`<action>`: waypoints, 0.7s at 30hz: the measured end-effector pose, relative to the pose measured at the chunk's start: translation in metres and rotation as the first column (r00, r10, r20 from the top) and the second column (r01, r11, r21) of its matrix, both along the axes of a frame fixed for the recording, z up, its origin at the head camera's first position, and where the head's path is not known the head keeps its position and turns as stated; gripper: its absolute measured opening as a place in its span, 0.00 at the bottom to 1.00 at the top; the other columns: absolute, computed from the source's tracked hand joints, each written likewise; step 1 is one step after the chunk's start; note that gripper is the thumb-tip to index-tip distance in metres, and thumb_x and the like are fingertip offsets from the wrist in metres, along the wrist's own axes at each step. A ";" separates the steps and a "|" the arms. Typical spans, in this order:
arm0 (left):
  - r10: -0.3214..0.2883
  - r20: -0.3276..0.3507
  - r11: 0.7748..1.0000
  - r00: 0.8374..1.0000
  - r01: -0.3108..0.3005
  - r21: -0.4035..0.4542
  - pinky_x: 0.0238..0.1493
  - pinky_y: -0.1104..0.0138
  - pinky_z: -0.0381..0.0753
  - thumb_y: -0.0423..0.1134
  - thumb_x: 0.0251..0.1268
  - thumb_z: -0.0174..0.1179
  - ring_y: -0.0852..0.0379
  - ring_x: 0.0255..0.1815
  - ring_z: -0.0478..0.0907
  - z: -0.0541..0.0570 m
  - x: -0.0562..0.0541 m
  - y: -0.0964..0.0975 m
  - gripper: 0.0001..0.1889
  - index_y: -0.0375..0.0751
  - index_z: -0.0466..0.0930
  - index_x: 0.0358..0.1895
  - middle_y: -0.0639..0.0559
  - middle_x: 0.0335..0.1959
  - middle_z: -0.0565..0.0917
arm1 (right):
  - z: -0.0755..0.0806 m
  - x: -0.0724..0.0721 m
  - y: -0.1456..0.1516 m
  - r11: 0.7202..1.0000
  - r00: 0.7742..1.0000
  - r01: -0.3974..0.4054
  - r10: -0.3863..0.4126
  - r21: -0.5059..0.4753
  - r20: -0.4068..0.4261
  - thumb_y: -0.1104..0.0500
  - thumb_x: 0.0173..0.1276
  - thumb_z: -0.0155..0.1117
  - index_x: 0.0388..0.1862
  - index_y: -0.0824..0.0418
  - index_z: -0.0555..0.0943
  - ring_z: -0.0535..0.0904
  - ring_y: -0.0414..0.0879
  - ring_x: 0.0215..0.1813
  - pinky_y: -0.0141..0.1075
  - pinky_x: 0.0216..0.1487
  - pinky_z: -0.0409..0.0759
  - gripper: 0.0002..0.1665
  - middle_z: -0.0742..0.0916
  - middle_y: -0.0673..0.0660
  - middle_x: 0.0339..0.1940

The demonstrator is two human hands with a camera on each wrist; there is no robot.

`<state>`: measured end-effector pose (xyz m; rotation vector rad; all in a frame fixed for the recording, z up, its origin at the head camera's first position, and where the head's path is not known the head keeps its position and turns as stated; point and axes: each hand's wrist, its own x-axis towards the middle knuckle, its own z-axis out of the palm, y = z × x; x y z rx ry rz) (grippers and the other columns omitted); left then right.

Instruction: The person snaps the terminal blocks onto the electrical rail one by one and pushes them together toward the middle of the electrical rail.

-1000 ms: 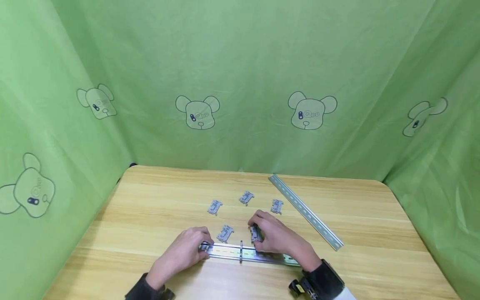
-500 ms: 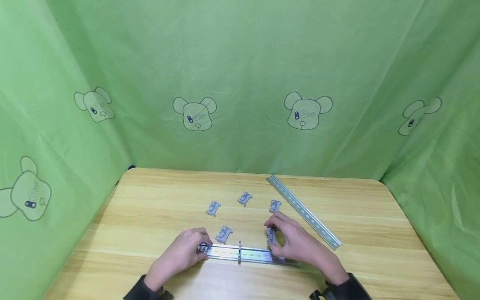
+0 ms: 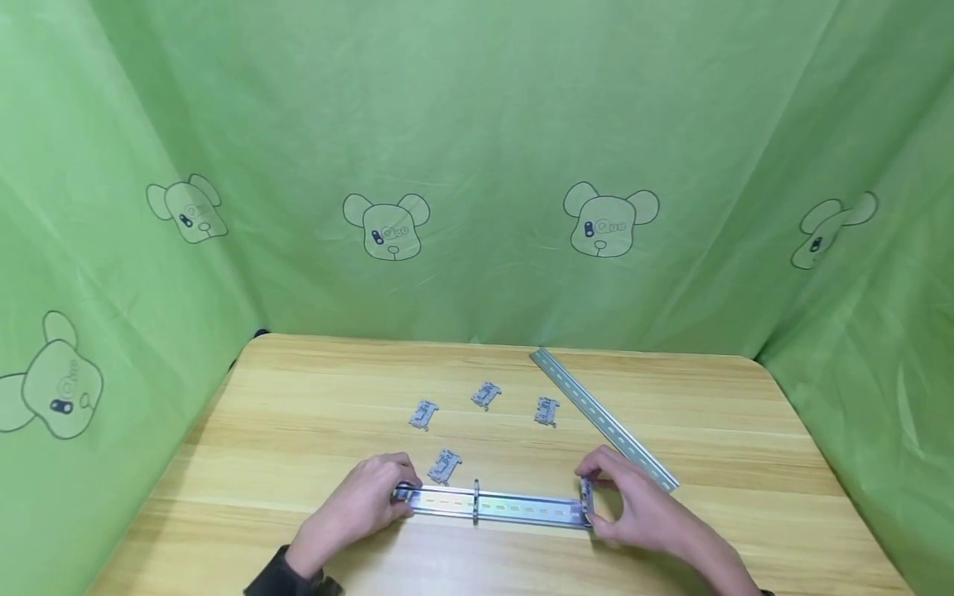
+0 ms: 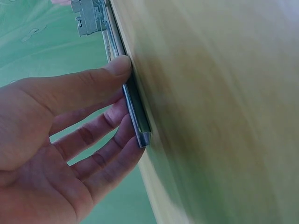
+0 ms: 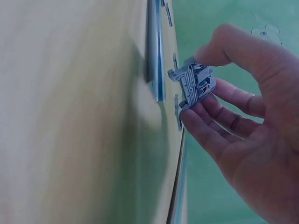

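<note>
My left hand [image 3: 361, 501] grips the left end of a slotted metal DIN rail [image 3: 514, 508], its thumb on the near edge and fingers on the far side. One grey terminal block [image 3: 476, 502] stands upright across that rail near its middle. At the rail's right end, my right hand [image 3: 637, 509] pinches another grey terminal block [image 3: 586, 498] between thumb and fingers. The right wrist view shows this held terminal block [image 5: 195, 86] tilted, beside the rail's end [image 5: 158, 88] and seemingly apart from it. In the left wrist view, the thumb [image 4: 119, 66] presses the rail.
Several loose grey terminal blocks [image 3: 445, 467] lie flat on the wooden table [image 3: 313, 397] beyond the rail. A second DIN rail [image 3: 604, 418] lies diagonally at the back right. Green cloth [image 3: 477, 281] with printed bear heads encloses the table's back and sides.
My right hand has moved right along the rail with its terminal block, from near the middle to the right end. The left hand keeps its grip on the rail's left end.
</note>
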<state>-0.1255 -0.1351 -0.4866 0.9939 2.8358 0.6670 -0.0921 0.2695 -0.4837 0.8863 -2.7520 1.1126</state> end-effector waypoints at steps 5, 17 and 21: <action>-0.009 -0.010 1.000 1.000 0.009 -0.004 0.49 0.58 0.87 0.36 0.46 0.81 0.57 0.41 0.84 0.001 0.000 0.000 0.16 0.46 0.89 0.40 0.56 0.40 0.87 | -0.008 0.005 0.012 0.994 0.999 -0.037 0.038 -0.107 0.006 0.76 0.41 0.77 0.48 0.64 0.76 0.82 0.51 0.50 0.39 0.53 0.86 0.33 0.82 0.55 0.49; -0.011 -0.007 1.000 1.000 0.011 -0.005 0.48 0.59 0.87 0.36 0.46 0.80 0.58 0.41 0.83 0.002 0.000 0.000 0.15 0.45 0.90 0.40 0.56 0.39 0.87 | -0.015 0.012 0.025 0.968 0.988 -0.085 0.113 -0.237 0.107 0.80 0.41 0.75 0.50 0.67 0.75 0.81 0.52 0.53 0.40 0.54 0.85 0.34 0.80 0.63 0.50; -0.009 -0.005 1.000 1.000 0.009 -0.008 0.48 0.59 0.87 0.36 0.46 0.80 0.58 0.41 0.83 0.002 0.000 0.000 0.15 0.45 0.90 0.41 0.56 0.40 0.86 | -0.016 0.013 0.027 0.963 0.984 -0.082 0.119 -0.258 0.131 0.79 0.42 0.76 0.50 0.67 0.75 0.82 0.52 0.54 0.40 0.55 0.84 0.34 0.80 0.63 0.51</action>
